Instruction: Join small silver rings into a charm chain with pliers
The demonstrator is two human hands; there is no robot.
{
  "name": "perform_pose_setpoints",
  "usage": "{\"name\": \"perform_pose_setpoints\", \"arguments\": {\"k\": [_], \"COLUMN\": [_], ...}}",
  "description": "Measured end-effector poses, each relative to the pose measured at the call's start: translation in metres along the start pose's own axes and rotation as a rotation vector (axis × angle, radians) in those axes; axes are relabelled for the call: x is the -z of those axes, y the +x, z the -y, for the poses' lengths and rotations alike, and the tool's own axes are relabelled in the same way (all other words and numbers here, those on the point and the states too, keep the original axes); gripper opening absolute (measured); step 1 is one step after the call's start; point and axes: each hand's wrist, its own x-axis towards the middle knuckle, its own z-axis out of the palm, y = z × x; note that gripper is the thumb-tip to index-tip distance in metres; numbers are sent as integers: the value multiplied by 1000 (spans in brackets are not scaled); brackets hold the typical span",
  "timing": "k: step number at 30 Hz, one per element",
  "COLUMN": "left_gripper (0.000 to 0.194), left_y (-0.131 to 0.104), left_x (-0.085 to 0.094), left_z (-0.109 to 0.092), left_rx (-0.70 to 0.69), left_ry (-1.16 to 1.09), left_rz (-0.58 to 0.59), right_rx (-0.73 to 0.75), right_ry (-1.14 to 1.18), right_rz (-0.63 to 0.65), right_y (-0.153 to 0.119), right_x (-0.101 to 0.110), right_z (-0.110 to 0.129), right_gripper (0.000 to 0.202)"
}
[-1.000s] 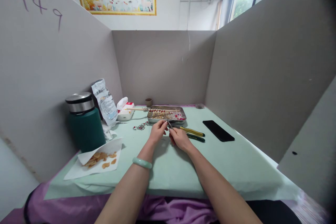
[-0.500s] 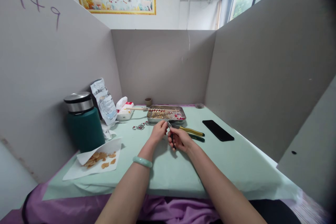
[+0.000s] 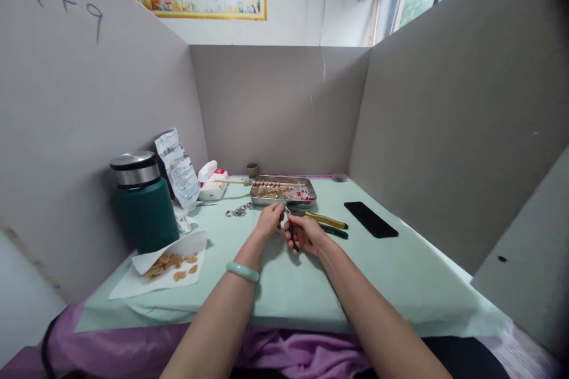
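Black-handled pliers (image 3: 292,233) are resting in the right hand (image 3: 308,234), its fingers curling around them, their metal tip pointing toward the left hand (image 3: 269,221). That hand is pressing its fingertips together; whatever they are pinching is too small to tell. Just beyond the 2 hands, 1 metal tray (image 3: 259,201) is holding beads (image 3: 303,194).

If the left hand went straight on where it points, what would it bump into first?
Probably the tray, though depth is unclear: the left hand might pass above its rim.
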Motion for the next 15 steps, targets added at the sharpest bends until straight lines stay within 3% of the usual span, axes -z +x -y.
{"name": "perform_pose_setpoints", "arguments": {"k": [9, 15], "left_gripper": [26, 29], "left_y": [-2, -3], "left_x": [2, 1], "left_z": [-1, 2], "left_rx": [123, 84], "left_ry": [-197, -273], "left_rz": [50, 141], "right_rx": [-43, -87], "right_ry": [-49, 89], "right_rz": [92, 227], "right_y": [-12, -18], "right_x": [3, 8], "right_z": [9, 15], "right_gripper": [33, 33]}}
